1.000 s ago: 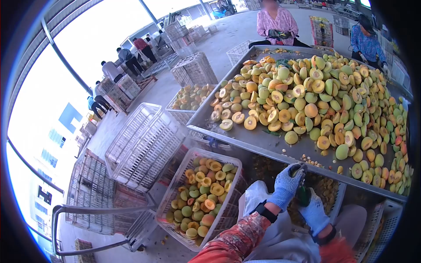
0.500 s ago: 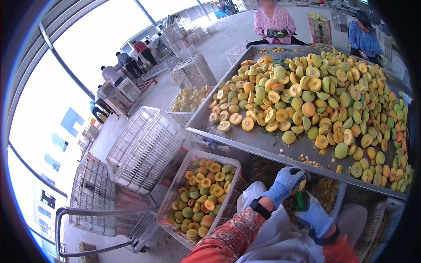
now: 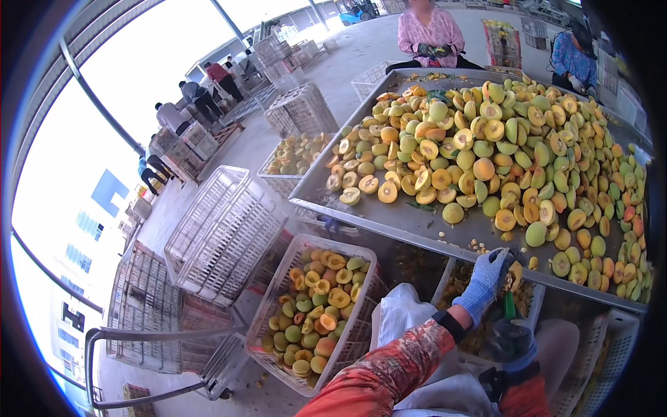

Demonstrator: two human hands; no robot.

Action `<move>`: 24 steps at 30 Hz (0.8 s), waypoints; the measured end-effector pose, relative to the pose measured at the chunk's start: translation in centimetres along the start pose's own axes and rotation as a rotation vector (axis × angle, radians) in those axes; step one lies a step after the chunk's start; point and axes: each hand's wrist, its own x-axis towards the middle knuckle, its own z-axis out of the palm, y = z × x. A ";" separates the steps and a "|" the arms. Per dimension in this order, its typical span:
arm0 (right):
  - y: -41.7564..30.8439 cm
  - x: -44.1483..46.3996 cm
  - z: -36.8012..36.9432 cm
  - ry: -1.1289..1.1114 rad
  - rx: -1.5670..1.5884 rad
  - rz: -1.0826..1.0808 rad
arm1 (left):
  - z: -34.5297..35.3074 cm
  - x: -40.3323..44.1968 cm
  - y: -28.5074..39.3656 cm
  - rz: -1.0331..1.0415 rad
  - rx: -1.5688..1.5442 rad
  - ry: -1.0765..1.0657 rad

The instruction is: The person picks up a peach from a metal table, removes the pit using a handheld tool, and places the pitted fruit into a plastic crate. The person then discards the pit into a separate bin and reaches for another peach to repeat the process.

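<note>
My left hand [image 3: 485, 283], in a blue knit glove with dark fingertips, is closed around a cut yellow peach half [image 3: 513, 276] at the near edge of the metal table. Just below it, my right hand [image 3: 513, 342] grips a green-handled tool [image 3: 509, 306]; its working end is hidden by the fruit. That hand's glove looks dark over the fingers and blue near the wrist. Beneath both hands is a pale crate [image 3: 445, 286] holding pits and scraps. A large heap of halved peaches [image 3: 479, 149] covers much of the table [image 3: 389, 215].
A crate of peach halves [image 3: 251, 340] stands left of my knees. Farther left are stacked empty crates [image 3: 222, 222] and a cart's metal handle [image 3: 149, 336]. Across the table sits a person in a pink shirt [image 3: 431, 31]; another person [image 3: 575, 59] is at the far right.
Both hands have moved right; the left has also gone up toward the table edge. A peach half now shows in the left fingers. The green tool has moved right with my right hand.
</note>
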 end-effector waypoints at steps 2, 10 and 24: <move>0.5 0.0 -1.6 -0.016 0.014 -0.007 | 0.5 0.4 -0.4 0.032 0.027 -0.033; -1.1 1.7 -0.5 -0.231 0.410 0.166 | 1.1 -0.1 0.5 0.102 0.539 0.079; -1.8 1.5 -2.3 -0.133 -0.204 -0.068 | 0.6 4.9 -5.8 -0.155 0.239 -0.095</move>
